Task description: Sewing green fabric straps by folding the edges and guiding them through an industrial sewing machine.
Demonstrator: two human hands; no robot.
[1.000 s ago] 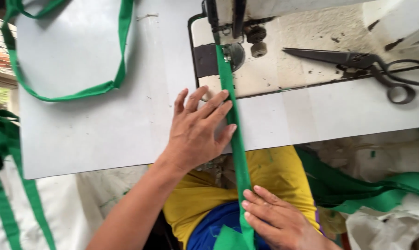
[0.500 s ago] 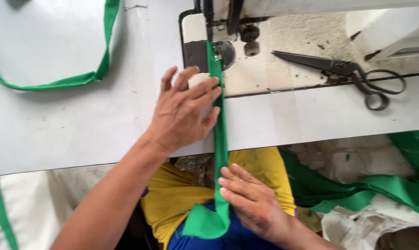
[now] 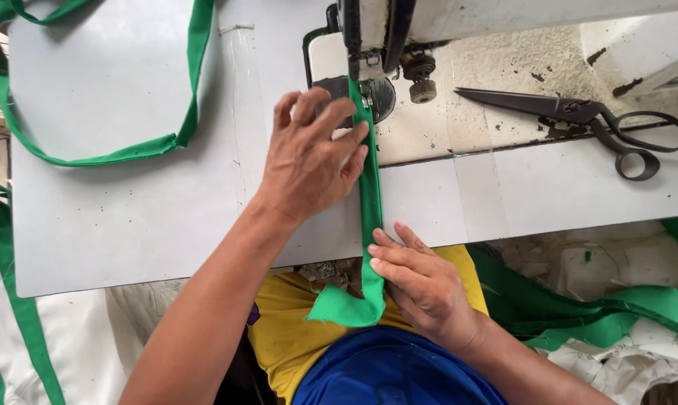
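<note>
one view, from the head camera, looking down on a white sewing table (image 3: 129,225). hidden or cut off: the sewing machine (image 3: 444,22) head is cropped by the top edge, the needle is masked by the presser parts and cannot be made out, and the green strip (image 3: 370,195) passes out of sight under the foot. left hand (image 3: 309,161) lies flat and spread, fingers unclenched, pressing beside and partly on the strip just before the foot; it grasps nothing. right hand (image 3: 421,289) sits at the table's near edge, fingertips (image 3: 376,251) pinching the strip's folded edge where it drops toward the lap. the strip runs straight from foot to table edge, then ends in a loose flap over a yellow garment (image 3: 294,337). no packages or labels are legible. black scissors (image 3: 594,124) lie closed on the machine bed, well apart at right. a green loop (image 3: 129,150) lies at upper left. compared with half a second earlier, the left hand has moved closer to the foot and the hanging flap is shorter.
</note>
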